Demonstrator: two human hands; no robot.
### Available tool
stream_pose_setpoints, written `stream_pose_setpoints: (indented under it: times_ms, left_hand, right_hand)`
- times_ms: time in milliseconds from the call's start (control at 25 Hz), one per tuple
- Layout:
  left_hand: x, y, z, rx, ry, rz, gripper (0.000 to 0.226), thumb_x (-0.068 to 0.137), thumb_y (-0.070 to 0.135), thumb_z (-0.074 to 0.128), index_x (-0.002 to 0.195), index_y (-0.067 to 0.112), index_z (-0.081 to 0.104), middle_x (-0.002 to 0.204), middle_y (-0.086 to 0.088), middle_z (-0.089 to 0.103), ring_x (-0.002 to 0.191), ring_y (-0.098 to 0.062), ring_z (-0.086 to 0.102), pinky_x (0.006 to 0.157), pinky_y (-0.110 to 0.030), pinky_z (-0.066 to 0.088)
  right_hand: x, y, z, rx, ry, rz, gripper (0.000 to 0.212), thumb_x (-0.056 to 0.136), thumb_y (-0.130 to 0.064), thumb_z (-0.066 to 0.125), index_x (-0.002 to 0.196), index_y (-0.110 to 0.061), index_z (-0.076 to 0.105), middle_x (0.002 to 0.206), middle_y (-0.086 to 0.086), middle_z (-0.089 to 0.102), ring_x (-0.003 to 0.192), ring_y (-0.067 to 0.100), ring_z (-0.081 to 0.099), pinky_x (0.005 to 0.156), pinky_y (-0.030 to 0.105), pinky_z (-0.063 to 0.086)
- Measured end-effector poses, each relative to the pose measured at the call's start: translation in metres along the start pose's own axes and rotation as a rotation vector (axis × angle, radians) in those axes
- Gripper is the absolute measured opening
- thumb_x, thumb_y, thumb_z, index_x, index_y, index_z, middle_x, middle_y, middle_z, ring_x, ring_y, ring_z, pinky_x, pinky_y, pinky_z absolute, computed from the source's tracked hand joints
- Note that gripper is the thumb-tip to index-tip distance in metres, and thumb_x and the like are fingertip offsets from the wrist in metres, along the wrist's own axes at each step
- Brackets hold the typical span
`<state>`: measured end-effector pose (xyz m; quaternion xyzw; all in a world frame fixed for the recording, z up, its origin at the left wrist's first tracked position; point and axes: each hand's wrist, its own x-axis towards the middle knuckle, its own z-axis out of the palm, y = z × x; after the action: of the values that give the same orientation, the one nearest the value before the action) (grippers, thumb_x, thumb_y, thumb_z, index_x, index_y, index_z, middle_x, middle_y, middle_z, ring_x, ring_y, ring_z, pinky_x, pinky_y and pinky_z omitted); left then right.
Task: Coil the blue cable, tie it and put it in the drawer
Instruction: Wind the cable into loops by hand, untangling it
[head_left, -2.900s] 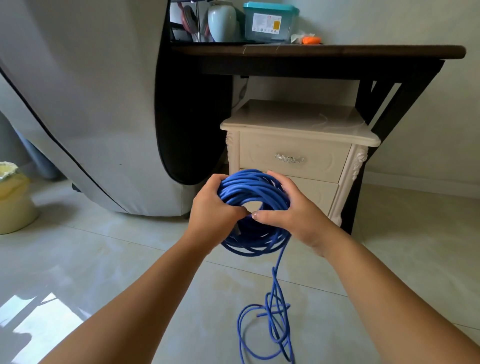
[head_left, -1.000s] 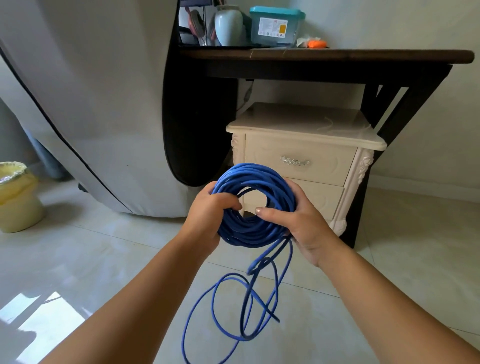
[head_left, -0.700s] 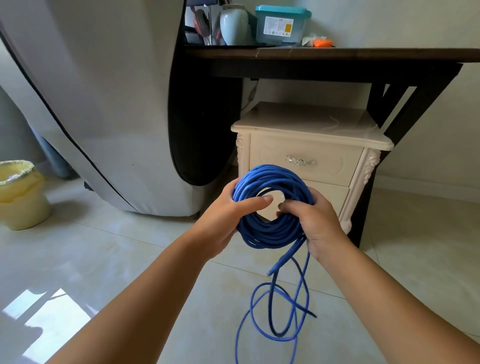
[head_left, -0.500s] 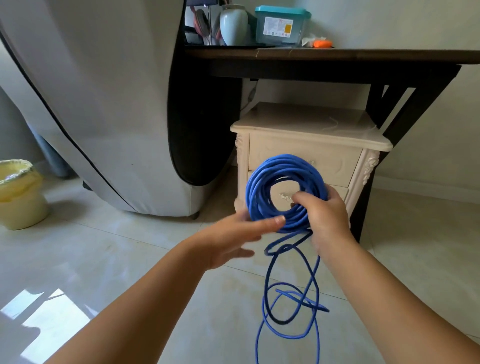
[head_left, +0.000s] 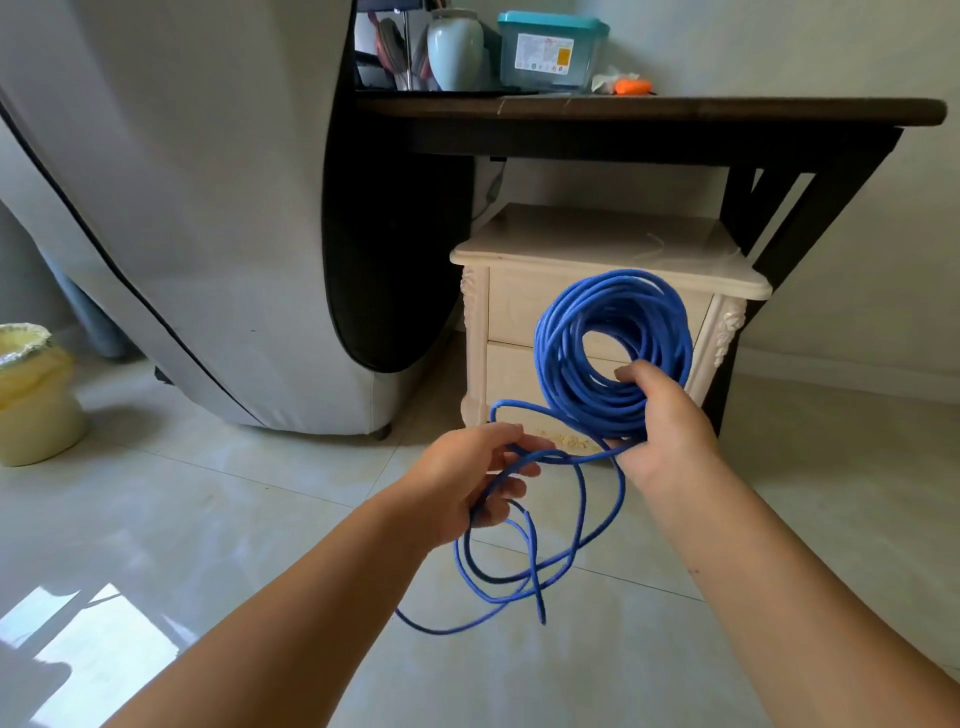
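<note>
The blue cable (head_left: 613, 332) is wound into a thick upright ring in front of the cream cabinet. My right hand (head_left: 662, 421) grips the bottom of that ring, thumb through its hole. A loose tail of cable (head_left: 519, 577) hangs below in a few slack loops, its free end dangling above the floor. My left hand (head_left: 467, 473), lower and to the left, curls its fingers round a strand of this tail. The cabinet's two drawers (head_left: 509, 317) are closed; the coil hides the upper drawer's handle.
The cream cabinet (head_left: 597, 244) stands under a dark wooden table (head_left: 649, 111) carrying a jar and a teal-lidded box. A large grey covered object (head_left: 182, 208) fills the left. A yellow bin (head_left: 31, 395) sits far left on the tiled floor.
My left hand has let go of the coil, dropped down-left and taken a strand of the loose tail. My right hand alone holds the ring, now raised to the right.
</note>
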<state>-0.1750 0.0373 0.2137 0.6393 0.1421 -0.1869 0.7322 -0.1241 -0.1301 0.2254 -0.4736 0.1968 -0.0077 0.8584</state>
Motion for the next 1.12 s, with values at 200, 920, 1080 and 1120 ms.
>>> stream_pose_setpoints:
  times_ms: [200, 920, 1080, 1120]
  left_hand:
    - [0.001, 0.005, -0.003, -0.314, -0.064, -0.123, 0.03, 0.092, 0.019, 0.051, 0.069, 0.007, 0.066, 0.101, -0.017, 0.074, 0.087, -0.026, 0.074, 0.062, -0.034, 0.061]
    - [0.012, 0.018, -0.045, -0.086, -0.009, 0.03, 0.031, 0.096, 0.013, 0.057, 0.065, 0.009, 0.058, 0.059, 0.002, 0.038, 0.043, -0.004, 0.026, 0.034, -0.012, 0.023]
    - [0.012, 0.019, -0.042, -0.398, -0.085, -0.067, 0.035, 0.096, 0.015, 0.053, 0.063, 0.01, 0.058, 0.06, 0.004, 0.034, 0.04, -0.003, 0.026, 0.03, -0.01, 0.023]
    - [0.012, 0.019, -0.038, -0.441, -0.089, -0.083, 0.033, 0.097, 0.016, 0.052, 0.065, 0.01, 0.056, 0.059, 0.004, 0.033, 0.038, -0.003, 0.026, 0.029, -0.011, 0.023]
  right_hand:
    - [-0.007, -0.004, 0.003, 0.196, -0.179, 0.086, 0.003, 0.086, -0.007, 0.062, 0.087, -0.009, 0.063, 0.076, 0.011, 0.07, 0.072, 0.027, 0.071, 0.069, 0.042, 0.059]
    - [-0.008, -0.014, -0.007, 0.002, -0.2, -0.027, 0.011, 0.084, -0.003, 0.061, 0.091, -0.012, 0.061, 0.073, 0.004, 0.063, 0.063, 0.018, 0.068, 0.058, 0.034, 0.058]
    - [-0.008, -0.012, -0.008, -0.109, -0.202, -0.243, 0.022, 0.084, 0.0, 0.06, 0.096, -0.017, 0.062, 0.07, 0.002, 0.064, 0.067, 0.018, 0.066, 0.067, 0.036, 0.056]
    - [-0.009, -0.011, -0.007, -0.085, -0.23, -0.245, 0.023, 0.084, 0.001, 0.059, 0.098, -0.016, 0.062, 0.071, 0.003, 0.063, 0.068, 0.018, 0.067, 0.072, 0.038, 0.056]
